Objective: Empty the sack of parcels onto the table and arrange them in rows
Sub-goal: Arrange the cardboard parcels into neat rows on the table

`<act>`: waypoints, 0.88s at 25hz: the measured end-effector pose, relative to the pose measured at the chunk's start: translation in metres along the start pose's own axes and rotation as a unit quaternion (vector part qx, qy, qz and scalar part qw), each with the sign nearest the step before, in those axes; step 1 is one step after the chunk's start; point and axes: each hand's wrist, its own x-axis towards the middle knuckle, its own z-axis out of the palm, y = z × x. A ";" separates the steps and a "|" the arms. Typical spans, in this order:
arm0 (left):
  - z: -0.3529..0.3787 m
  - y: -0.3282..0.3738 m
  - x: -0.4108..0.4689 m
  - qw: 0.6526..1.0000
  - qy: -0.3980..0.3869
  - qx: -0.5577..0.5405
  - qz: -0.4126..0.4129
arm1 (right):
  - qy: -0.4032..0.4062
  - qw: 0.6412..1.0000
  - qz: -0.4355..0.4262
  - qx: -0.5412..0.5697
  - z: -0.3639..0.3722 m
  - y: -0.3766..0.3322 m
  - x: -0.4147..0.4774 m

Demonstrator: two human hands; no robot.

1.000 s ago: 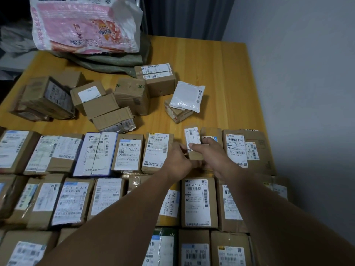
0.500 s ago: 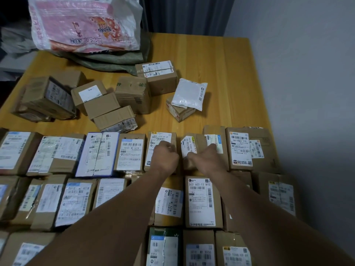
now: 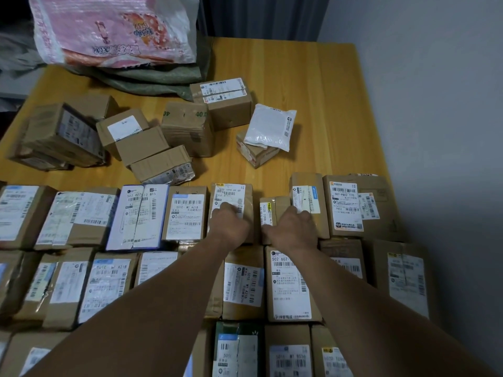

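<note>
Several labelled cardboard parcels lie in rows across the near half of the wooden table [image 3: 313, 85]. My left hand [image 3: 230, 227] presses down on a labelled parcel [image 3: 231, 193] in the far row. Just to its right, my right hand [image 3: 292, 229] grips a small narrow parcel [image 3: 272, 209] standing in the gap of that row, thumb on its left side, fingers against the neighbouring parcel [image 3: 304, 186]. A loose pile of unsorted parcels [image 3: 187, 126] sits further back, with a white mailer bag [image 3: 269, 126] leaning on a small box. The pink and white sack [image 3: 109, 31] lies at the far left.
A crumpled green sack [image 3: 152, 77] lies under the pink one. A grey wall [image 3: 435, 131] runs along the table's right edge. Bare wood shows at the far right of the table and in a strip between the pile and the rows.
Both hands held the small narrow parcel above the far row; it has been set down into the gap, and my left hand has shifted left onto the neighbouring parcel.
</note>
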 end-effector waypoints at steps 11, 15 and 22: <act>0.000 0.002 0.004 0.999 -0.027 -0.038 -0.020 | -0.078 0.994 -0.064 0.029 0.008 -0.002 0.001; 0.001 0.002 0.009 1.000 -0.007 -0.004 -0.008 | -0.072 0.996 -0.056 0.013 0.006 -0.003 0.002; -0.009 0.034 0.026 0.998 0.024 0.060 0.014 | -0.030 0.992 -0.035 0.115 -0.025 -0.016 0.031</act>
